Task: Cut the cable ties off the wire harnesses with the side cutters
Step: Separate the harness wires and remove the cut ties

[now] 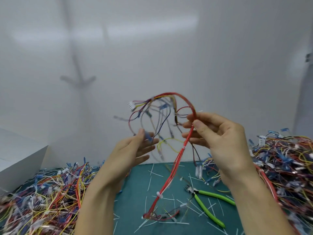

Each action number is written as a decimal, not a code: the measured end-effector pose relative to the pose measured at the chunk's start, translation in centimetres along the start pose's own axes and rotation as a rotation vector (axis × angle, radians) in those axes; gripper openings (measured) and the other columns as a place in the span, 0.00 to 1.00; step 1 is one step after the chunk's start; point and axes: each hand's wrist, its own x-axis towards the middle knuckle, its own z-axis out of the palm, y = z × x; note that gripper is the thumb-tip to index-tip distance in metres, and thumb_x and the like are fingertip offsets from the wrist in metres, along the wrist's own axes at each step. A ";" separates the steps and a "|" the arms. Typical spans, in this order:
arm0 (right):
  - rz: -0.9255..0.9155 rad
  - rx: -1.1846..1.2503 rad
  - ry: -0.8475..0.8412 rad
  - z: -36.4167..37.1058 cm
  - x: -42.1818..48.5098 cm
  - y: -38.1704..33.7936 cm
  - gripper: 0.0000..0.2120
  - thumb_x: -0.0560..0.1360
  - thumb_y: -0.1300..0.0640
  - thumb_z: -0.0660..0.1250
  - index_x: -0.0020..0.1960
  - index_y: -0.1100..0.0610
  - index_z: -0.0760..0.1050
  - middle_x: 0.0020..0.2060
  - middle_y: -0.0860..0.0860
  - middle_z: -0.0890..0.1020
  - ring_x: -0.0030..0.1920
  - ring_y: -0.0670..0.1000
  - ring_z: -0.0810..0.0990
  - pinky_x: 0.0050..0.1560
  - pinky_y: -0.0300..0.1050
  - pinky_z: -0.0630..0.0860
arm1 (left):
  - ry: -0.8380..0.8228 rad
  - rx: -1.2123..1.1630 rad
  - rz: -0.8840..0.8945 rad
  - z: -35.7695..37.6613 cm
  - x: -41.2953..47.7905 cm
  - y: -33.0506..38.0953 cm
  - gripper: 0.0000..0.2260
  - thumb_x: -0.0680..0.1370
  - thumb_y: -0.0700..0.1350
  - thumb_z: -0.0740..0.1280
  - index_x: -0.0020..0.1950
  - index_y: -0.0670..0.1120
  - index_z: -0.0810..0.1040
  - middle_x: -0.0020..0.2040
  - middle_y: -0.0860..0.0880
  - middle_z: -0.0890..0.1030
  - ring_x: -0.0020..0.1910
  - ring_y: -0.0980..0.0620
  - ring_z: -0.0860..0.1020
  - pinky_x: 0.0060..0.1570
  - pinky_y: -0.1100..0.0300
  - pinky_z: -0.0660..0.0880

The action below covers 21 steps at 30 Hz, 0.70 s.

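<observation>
You face plain white wall [152, 48], blurred light patches across it; white box [20, 158] at your left; teal mat [135, 182] below.

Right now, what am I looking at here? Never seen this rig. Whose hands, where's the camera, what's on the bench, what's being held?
No machine here: a person works with bare hands. The one picture comes from a wide-angle camera on their head, looking forward and down.

The right hand pinches a wire harness, a red bundle, between thumb and forefinger, and holds it up above the green mat. White cable ties ring the bundle. The left hand is open beside the harness's loose ends; blur hides whether it touches them.

The side cutters, green-handled, lie unheld on the mat among cut white tie scraps. Tangled harness piles sit left and right, with a white box at far left.
</observation>
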 end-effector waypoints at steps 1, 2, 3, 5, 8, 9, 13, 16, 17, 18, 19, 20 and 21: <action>0.012 -0.045 -0.036 0.2 -0.1 0.1 0.12 0.79 0.67 0.64 0.48 0.54 0.82 0.39 0.51 0.87 0.37 0.51 0.87 0.37 0.38 0.81 | -0.028 -0.028 0.003 0.3 -0.3 0.4 0.22 0.75 0.60 0.60 0.58 0.46 0.80 0.54 0.50 0.85 0.56 0.53 0.83 0.56 0.55 0.78; 0.022 -0.098 -0.060 0.4 -0.1 0.2 0.12 0.79 0.67 0.65 0.47 0.54 0.82 0.39 0.50 0.87 0.37 0.51 0.86 0.37 0.39 0.82 | -0.050 -0.050 0.010 0.6 -0.6 0.8 0.23 0.75 0.60 0.61 0.60 0.46 0.80 0.55 0.49 0.85 0.56 0.51 0.83 0.54 0.56 0.80; 0.028 -0.149 -0.069 0.6 -0.2 0.4 0.11 0.79 0.67 0.65 0.47 0.53 0.83 0.39 0.50 0.87 0.37 0.51 0.86 0.37 0.41 0.82 | -0.070 -0.065 0.023 0.9 -0.8 1.2 0.23 0.75 0.59 0.62 0.61 0.45 0.79 0.56 0.48 0.85 0.56 0.50 0.83 0.53 0.55 0.81; 0.020 -0.230 -0.053 1.1 -0.4 0.6 0.10 0.78 0.64 0.67 0.46 0.51 0.83 0.38 0.48 0.87 0.35 0.51 0.86 0.36 0.43 0.83 | -0.113 -0.058 0.057 1.4 -1.4 1.8 0.20 0.76 0.56 0.67 0.62 0.45 0.79 0.58 0.48 0.84 0.57 0.49 0.83 0.55 0.51 0.80; -0.073 -0.373 -0.023 1.8 -0.9 0.7 0.12 0.76 0.61 0.71 0.43 0.43 0.83 0.36 0.42 0.85 0.33 0.47 0.85 0.31 0.43 0.82 | -0.172 -0.012 0.090 2.5 -2.0 2.4 0.16 0.76 0.52 0.69 0.61 0.47 0.78 0.57 0.50 0.84 0.56 0.49 0.83 0.57 0.50 0.79; -0.096 -0.409 -0.028 2.0 -1.0 0.8 0.11 0.76 0.59 0.72 0.42 0.43 0.84 0.36 0.42 0.85 0.33 0.46 0.85 0.31 0.44 0.83 | -0.177 0.013 0.095 2.9 -2.1 2.5 0.14 0.78 0.51 0.68 0.61 0.47 0.78 0.55 0.50 0.85 0.55 0.50 0.83 0.57 0.50 0.80; -0.199 -0.655 0.043 2.4 -1.3 1.2 0.03 0.75 0.52 0.73 0.47 0.47 0.86 0.35 0.43 0.85 0.34 0.45 0.83 0.39 0.50 0.81 | -0.128 0.095 0.109 4.0 -1.9 2.3 0.11 0.82 0.50 0.61 0.56 0.47 0.79 0.50 0.53 0.86 0.51 0.55 0.84 0.48 0.60 0.82; -0.285 -0.824 0.097 2.5 -1.4 0.7 0.04 0.76 0.51 0.72 0.48 0.47 0.86 0.37 0.44 0.83 0.34 0.44 0.76 0.37 0.42 0.74 | -0.021 0.121 0.187 4.1 -1.4 2.0 0.10 0.81 0.50 0.64 0.49 0.46 0.82 0.46 0.51 0.86 0.46 0.55 0.85 0.40 0.62 0.81; -0.289 -0.820 0.073 2.7 -1.4 0.6 0.05 0.77 0.52 0.71 0.50 0.47 0.86 0.39 0.45 0.82 0.35 0.45 0.75 0.37 0.43 0.74 | 0.025 0.114 0.227 4.3 -1.2 1.9 0.10 0.80 0.48 0.65 0.47 0.46 0.83 0.44 0.50 0.87 0.44 0.54 0.85 0.38 0.62 0.81; -0.275 -0.801 0.036 2.9 -1.5 0.6 0.07 0.78 0.53 0.69 0.52 0.48 0.85 0.41 0.46 0.82 0.37 0.47 0.77 0.39 0.46 0.75 | 0.077 0.101 0.262 4.4 -1.0 1.7 0.09 0.80 0.47 0.66 0.45 0.45 0.83 0.42 0.50 0.86 0.43 0.54 0.85 0.36 0.61 0.81; -0.261 -0.781 0.004 3.2 -1.6 0.6 0.08 0.80 0.54 0.66 0.54 0.49 0.84 0.43 0.48 0.82 0.40 0.50 0.79 0.42 0.51 0.77 | 0.125 0.072 0.285 4.6 -0.8 1.5 0.09 0.79 0.46 0.67 0.43 0.44 0.83 0.40 0.49 0.86 0.41 0.54 0.85 0.35 0.61 0.80; -0.249 -0.774 -0.008 3.5 -1.7 0.6 0.10 0.81 0.55 0.64 0.57 0.50 0.83 0.46 0.49 0.83 0.43 0.53 0.80 0.44 0.54 0.78 | 0.168 0.022 0.298 4.8 -0.8 1.4 0.08 0.79 0.43 0.67 0.42 0.44 0.83 0.38 0.48 0.86 0.39 0.54 0.85 0.34 0.61 0.80; -0.246 -0.775 -0.001 3.7 -1.8 0.6 0.11 0.81 0.56 0.63 0.59 0.50 0.81 0.48 0.50 0.83 0.45 0.55 0.81 0.46 0.56 0.78 | 0.199 -0.041 0.302 5.0 -0.7 1.4 0.08 0.79 0.41 0.67 0.42 0.43 0.82 0.37 0.48 0.85 0.38 0.54 0.85 0.33 0.62 0.79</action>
